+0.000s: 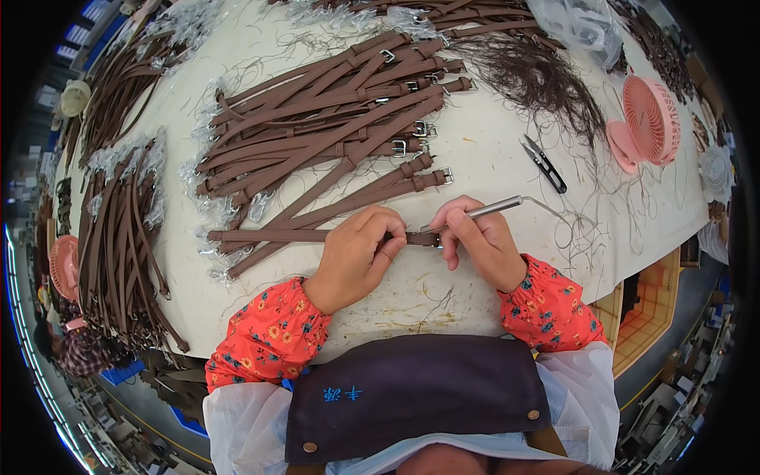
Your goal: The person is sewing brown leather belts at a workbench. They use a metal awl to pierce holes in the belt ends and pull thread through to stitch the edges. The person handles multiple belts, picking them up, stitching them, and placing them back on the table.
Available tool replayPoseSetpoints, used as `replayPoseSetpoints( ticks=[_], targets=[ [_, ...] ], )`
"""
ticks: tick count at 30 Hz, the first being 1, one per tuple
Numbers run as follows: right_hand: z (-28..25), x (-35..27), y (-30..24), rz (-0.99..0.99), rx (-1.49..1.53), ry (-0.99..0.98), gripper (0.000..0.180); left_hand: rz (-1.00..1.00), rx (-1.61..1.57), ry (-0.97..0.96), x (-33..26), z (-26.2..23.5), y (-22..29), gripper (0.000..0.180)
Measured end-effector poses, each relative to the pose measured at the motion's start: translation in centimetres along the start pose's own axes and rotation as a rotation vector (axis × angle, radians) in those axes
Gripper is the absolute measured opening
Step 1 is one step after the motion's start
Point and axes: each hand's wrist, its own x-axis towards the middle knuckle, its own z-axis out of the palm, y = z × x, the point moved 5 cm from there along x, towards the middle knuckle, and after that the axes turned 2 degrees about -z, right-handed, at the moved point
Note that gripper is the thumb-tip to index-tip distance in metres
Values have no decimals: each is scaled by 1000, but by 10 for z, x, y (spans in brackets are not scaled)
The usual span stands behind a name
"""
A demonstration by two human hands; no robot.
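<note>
A brown strap with a metal buckle lies crosswise before me, near the table's front edge. My left hand pinches it close to its buckle end, fingers curled together. In my right hand is a slim metal pen-shaped tool with a thin cord trailing from its rear end. The tool's tip points left at the strap, just beside my left fingertips; whether it touches cannot be made out. Just beyond my hands lies a pile of similar brown straps with silver buckles, their left ends wrapped in clear plastic.
Black thread snips and a pink fan stand to the right. Tangled dark threads and a clear plastic bag lie at the back right. More strap bundles sit left. A yellow crate stands below the table's right edge.
</note>
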Motion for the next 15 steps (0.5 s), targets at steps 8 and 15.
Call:
replayPoseSetpoints(
  ticks=[8,15],
  targets=[
    [0,0,1,11,-1,2,42,-18,-11,-10,-1,1,-2,9],
    [-1,-1,0,10,23,16,40,-48,-69,62,-1,-2,-2,9]
  ],
)
